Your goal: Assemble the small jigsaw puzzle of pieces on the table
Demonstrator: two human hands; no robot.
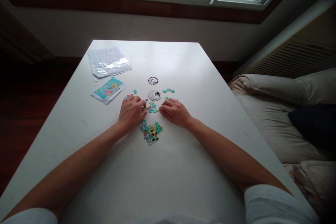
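Note:
My left hand (132,110) rests on the table at the left of a loose heap of jigsaw puzzle pieces (152,107). Its fingers are curled inward, and whatever they hold is hidden. Opposite it, my right hand (175,111) has its fingertips pressed together at the heap's right edge; I cannot make out what is in them. A partly joined puzzle (151,132) with a yellow cartoon figure lies flat, nearer to me, between my wrists. More loose pieces lie by the left knuckles, and a few pieces (168,91) are beyond my right hand.
A picture card (108,90) with the cartoon scene lies at the left, with a clear plastic bag over paper (109,62) behind it. Two round inserts, a farther one (153,81) and a nearer one (154,95), are set in the white table (168,175). A sofa (270,122) stands at the right.

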